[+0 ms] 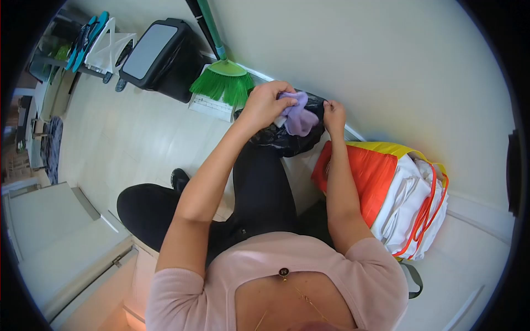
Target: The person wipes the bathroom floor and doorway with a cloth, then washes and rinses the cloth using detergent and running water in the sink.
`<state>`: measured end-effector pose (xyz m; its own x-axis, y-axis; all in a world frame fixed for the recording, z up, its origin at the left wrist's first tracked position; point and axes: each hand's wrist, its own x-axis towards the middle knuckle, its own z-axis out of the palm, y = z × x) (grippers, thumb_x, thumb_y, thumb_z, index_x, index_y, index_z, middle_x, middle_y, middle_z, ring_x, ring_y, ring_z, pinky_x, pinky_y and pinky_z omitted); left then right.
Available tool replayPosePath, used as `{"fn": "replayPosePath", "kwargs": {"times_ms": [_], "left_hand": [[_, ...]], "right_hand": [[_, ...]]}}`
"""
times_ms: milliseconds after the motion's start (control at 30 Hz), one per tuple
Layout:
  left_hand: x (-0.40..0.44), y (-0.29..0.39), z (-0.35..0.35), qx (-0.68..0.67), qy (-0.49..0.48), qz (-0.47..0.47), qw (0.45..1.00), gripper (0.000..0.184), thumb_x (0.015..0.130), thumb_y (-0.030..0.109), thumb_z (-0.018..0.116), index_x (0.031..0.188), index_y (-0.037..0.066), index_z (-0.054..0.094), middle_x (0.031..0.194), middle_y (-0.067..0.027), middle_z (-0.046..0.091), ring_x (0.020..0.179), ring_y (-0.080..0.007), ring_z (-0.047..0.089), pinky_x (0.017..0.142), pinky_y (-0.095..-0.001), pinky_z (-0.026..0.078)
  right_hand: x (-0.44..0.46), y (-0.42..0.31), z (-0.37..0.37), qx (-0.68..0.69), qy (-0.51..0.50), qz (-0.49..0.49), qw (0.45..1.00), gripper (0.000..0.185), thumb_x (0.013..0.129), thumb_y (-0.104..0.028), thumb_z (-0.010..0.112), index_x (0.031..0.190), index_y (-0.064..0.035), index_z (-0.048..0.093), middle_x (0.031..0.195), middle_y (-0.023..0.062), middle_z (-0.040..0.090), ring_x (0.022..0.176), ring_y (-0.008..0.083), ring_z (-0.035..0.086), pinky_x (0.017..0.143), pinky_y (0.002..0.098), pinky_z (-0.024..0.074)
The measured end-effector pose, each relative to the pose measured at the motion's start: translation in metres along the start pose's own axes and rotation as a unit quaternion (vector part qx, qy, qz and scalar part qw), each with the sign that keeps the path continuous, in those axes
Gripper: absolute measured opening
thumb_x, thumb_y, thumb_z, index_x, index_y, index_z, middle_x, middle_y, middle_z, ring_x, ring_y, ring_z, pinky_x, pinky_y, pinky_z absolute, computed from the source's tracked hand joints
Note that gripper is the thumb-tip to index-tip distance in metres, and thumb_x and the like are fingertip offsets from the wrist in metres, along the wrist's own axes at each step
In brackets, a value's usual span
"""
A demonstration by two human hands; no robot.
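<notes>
At one o'clock, over the black bag (284,144), our left fingers (284,86) pinch the lavender cloth (300,118) — likely light, limp, best held by its bunched top — while our right fingers (330,108) pinch the bag's rim.

soft matt lilac cloth (300,120), thin crinkled glossy black plastic bag (288,144), bristly plastic broom (223,85), smooth plastic bin (185,71) with a satiny lid (153,52), smooth matt wall (375,60), smooth floor (138,138) with a faint sheen, slick plastic-looking carrier bag (367,171), ribbed knit top (179,287)
</notes>
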<state>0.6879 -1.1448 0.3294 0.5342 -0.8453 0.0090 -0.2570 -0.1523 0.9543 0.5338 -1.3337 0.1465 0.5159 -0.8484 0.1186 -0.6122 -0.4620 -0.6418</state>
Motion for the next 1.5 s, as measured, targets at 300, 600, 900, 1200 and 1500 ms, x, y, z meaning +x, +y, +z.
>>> {"fn": "replayPosePath", "kwargs": {"times_ms": [300, 600, 900, 1200, 1500], "left_hand": [[0.025, 0.024, 0.001, 0.073, -0.071, 0.145, 0.984, 0.018, 0.078, 0.016, 0.064, 0.087, 0.001, 0.059, 0.078, -0.0143, 0.06, 0.072, -0.026, 0.057, 0.065, -0.0329, 0.044], [0.046, 0.028, -0.062, 0.033, -0.158, 0.061, 0.985, 0.021, 0.081, 0.019, 0.065, 0.089, 0.001, 0.063, 0.081, -0.0036, 0.063, 0.079, -0.0099, 0.055, 0.073, -0.0255, 0.044], [0.031, 0.038, -0.035, -0.017, 0.03, 0.228, 0.973, 0.023, 0.081, 0.022, 0.065, 0.089, 0.0, 0.063, 0.08, -0.0077, 0.063, 0.075, -0.0159, 0.058, 0.071, -0.0292, 0.045], [0.027, -0.043, -0.067, 0.034, -0.019, -0.019, 0.999, 0.026, 0.085, 0.025, 0.062, 0.091, 0.0, 0.061, 0.083, -0.0049, 0.063, 0.082, -0.0119, 0.055, 0.078, -0.0277, 0.043], [-0.015, -0.075, -0.086, -0.11, 0.064, -0.153, 0.98, 0.029, 0.088, 0.035, 0.055, 0.097, 0.008, 0.059, 0.093, -0.0016, 0.057, 0.087, -0.0127, 0.049, 0.08, -0.0285, 0.038]], "right_hand": [[-0.033, -0.102, -0.047, 0.479, -0.063, -0.048, 0.874, 0.028, 0.085, -0.02, 0.059, 0.105, -0.0005, 0.06, 0.108, 0.0144, 0.056, 0.106, 0.0211, 0.051, 0.089, 0.031, 0.0396], [-0.011, -0.123, -0.059, 0.434, -0.146, -0.075, 0.886, 0.022, 0.085, -0.01, 0.058, 0.103, 0.0021, 0.058, 0.093, 0.0053, 0.061, 0.081, 0.0129, 0.055, 0.076, 0.0241, 0.0426], [-0.012, -0.138, -0.056, 0.274, -0.091, -0.188, 0.939, 0.018, 0.081, -0.011, 0.06, 0.094, 0.0017, 0.061, 0.082, 0.009, 0.06, 0.075, 0.0176, 0.055, 0.068, 0.0293, 0.0428], [-0.007, -0.129, -0.062, 0.249, -0.172, -0.041, 0.952, 0.029, 0.086, -0.028, 0.06, 0.083, 0.0003, 0.06, 0.066, 0.0037, 0.053, 0.066, 0.0125, 0.048, 0.062, 0.0273, 0.0399], [-0.021, -0.18, -0.047, 0.338, -0.296, -0.064, 0.891, 0.03, 0.091, -0.029, 0.054, 0.084, 0.0001, 0.055, 0.067, -0.0015, 0.047, 0.062, 0.0081, 0.04, 0.057, 0.0242, 0.0359]]}}
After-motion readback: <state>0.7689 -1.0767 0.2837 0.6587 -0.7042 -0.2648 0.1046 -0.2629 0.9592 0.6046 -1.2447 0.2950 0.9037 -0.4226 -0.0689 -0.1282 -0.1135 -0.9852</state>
